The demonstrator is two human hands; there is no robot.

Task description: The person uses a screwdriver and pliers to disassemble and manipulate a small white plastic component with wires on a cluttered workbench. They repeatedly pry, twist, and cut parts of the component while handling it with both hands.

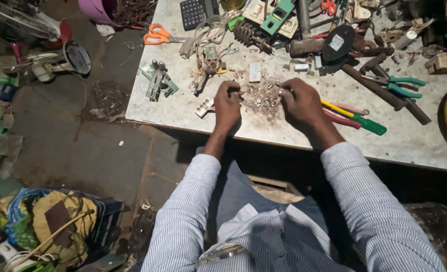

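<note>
We note the left hand (227,105) and right hand (300,103) side by side over the table (183,108), a pile of small metal scraps (262,98) between them. Screwdrivers (352,117) lie just right of the right hand; pliers (396,84) sit farther right. Scissors (158,34) lie behind and left, a calculator (194,12) beyond them. A circuit board (158,80) lies left of the left hand.

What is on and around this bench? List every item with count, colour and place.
small metal parts pile: one, silvery, bench between the hands
scissors: one, orange, bench's far left edge
calculator: one, black, far side
circuit board: one, green, left part
pliers: one, teal handles, right part
screwdriver: one, yellow-green, beside right hand
bag: one, yellow, floor lower left
left hand: fingers pinched at pile
right hand: fingers pinched at pile
</note>
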